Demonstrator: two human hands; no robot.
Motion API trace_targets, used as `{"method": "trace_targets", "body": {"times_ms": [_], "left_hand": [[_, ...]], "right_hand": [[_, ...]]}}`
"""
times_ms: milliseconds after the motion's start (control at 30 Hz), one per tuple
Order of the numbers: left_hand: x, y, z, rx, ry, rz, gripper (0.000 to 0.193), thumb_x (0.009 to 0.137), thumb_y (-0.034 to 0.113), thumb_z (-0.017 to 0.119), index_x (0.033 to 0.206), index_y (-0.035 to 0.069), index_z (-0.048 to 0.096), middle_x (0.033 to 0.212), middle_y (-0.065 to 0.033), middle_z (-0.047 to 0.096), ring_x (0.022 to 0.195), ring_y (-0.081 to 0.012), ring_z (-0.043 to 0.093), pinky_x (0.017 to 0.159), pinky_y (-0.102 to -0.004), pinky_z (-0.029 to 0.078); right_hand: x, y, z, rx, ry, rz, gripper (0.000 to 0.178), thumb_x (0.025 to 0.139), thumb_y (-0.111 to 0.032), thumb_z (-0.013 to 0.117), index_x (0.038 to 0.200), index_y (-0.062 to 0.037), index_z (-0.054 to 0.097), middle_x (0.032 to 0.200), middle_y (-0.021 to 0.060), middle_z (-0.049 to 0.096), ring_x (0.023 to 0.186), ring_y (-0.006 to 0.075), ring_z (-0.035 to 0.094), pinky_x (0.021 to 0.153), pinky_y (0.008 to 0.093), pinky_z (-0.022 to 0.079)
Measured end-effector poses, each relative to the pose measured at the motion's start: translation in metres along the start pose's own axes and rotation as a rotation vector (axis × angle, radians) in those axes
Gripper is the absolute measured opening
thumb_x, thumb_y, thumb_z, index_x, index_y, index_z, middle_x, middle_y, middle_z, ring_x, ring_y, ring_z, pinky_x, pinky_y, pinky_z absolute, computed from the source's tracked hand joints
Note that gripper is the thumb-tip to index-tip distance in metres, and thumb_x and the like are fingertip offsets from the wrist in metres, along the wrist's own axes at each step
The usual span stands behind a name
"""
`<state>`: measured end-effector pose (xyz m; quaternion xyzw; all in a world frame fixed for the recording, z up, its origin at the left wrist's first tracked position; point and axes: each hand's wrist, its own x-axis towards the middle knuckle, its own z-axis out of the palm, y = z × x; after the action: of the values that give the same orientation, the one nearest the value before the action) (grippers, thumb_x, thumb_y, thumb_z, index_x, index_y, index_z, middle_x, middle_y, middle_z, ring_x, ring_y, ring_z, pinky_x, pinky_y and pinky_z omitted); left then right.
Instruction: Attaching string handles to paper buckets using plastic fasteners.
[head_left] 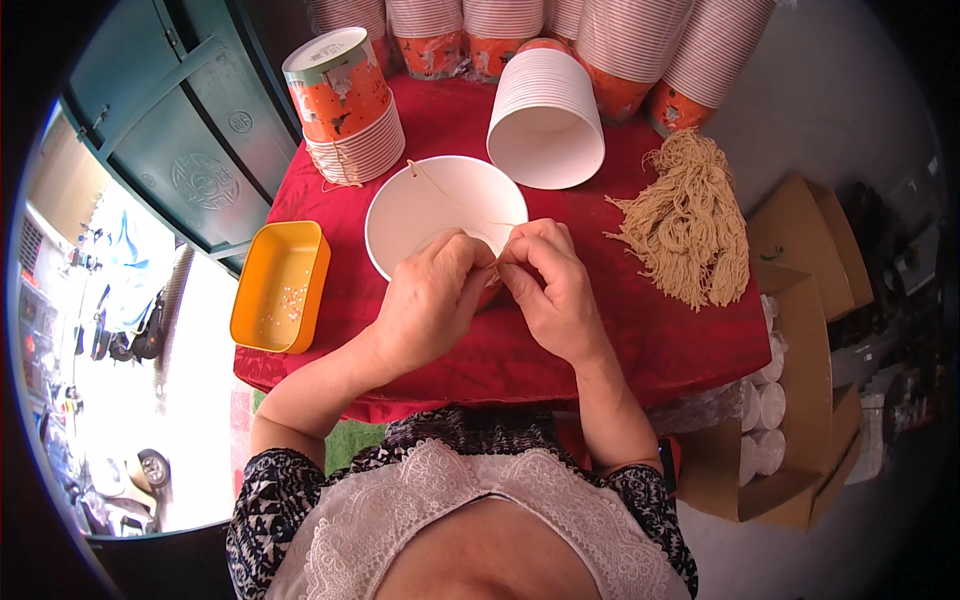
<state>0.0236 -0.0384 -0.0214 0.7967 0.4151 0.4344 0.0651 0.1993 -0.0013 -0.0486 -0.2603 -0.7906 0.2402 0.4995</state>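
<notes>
A round white paper bucket [405, 215] stands on the red cloth in front of me, its mouth up. A thin tan cord [432, 184] is attached at its far rim and runs over the opening toward my hands. My left hand [428, 300] is closed in a pinch at the bucket's near right rim. My right hand [552, 292] pinches the cord there, and the fingertips of both hands nearly touch. Fingers partly hide the cord's end and that part of the rim. What the left fingertips grip is too small to make out.
A yellow plastic box [240, 310] with small beads [290, 300] stands at left. Tan cords [690, 220] lie heaped at right. Behind are an orange-and-white bucket stack [345, 105], a tipped stack [545, 115] and wrapped stacks [635, 50]. Cardboard boxes [800, 380] stand beside the table [660, 350].
</notes>
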Motion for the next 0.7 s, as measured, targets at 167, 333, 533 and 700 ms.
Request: {"method": "trace_targets", "body": {"times_ms": [167, 333, 533, 700], "left_hand": [[0.002, 0.001, -0.006, -0.192, -0.029, -0.140, 0.011, 0.084, -0.004, 0.064, 0.088, 0.000, 0.055, 0.080, -0.0164, 0.064, 0.073, -0.0343, 0.066, 0.064, -0.0390, 0.051], [0.003, 0.002, -0.008, -0.189, -0.015, -0.179, 0.008, 0.085, -0.004, 0.061, 0.088, -0.001, 0.055, 0.077, -0.0171, 0.064, 0.070, -0.0347, 0.066, 0.062, -0.0392, 0.051], [0.004, 0.000, -0.006, -0.138, 0.013, -0.179, 0.007, 0.085, -0.004, 0.061, 0.088, -0.001, 0.055, 0.074, -0.0190, 0.063, 0.070, -0.0376, 0.066, 0.061, -0.0413, 0.050], [0.005, -0.002, -0.002, -0.079, 0.052, -0.198, 0.007, 0.085, -0.003, 0.062, 0.086, -0.002, 0.055, 0.072, -0.0206, 0.063, 0.070, -0.0406, 0.065, 0.060, -0.0438, 0.050]], "right_hand": [[-0.003, -0.013, 0.012, -0.169, 0.200, -0.167, 0.017, 0.079, 0.006, 0.068, 0.089, -0.0001, 0.056, 0.101, 0.0126, 0.054, 0.091, 0.0294, 0.052, 0.079, 0.0390, 0.046], [-0.013, -0.020, 0.018, -0.278, 0.215, -0.217, 0.020, 0.077, 0.007, 0.069, 0.089, -0.0025, 0.056, 0.100, 0.0113, 0.053, 0.091, 0.0289, 0.052, 0.076, 0.0384, 0.047], [-0.023, -0.021, 0.019, -0.301, 0.186, -0.231, 0.017, 0.078, 0.008, 0.066, 0.089, -0.0005, 0.056, 0.105, 0.0122, 0.052, 0.095, 0.0290, 0.052, 0.080, 0.0377, 0.048], [-0.030, -0.012, 0.018, -0.277, 0.136, -0.241, 0.016, 0.077, 0.009, 0.065, 0.088, 0.0014, 0.056, 0.108, 0.0133, 0.052, 0.097, 0.0294, 0.052, 0.082, 0.0375, 0.048]]}}
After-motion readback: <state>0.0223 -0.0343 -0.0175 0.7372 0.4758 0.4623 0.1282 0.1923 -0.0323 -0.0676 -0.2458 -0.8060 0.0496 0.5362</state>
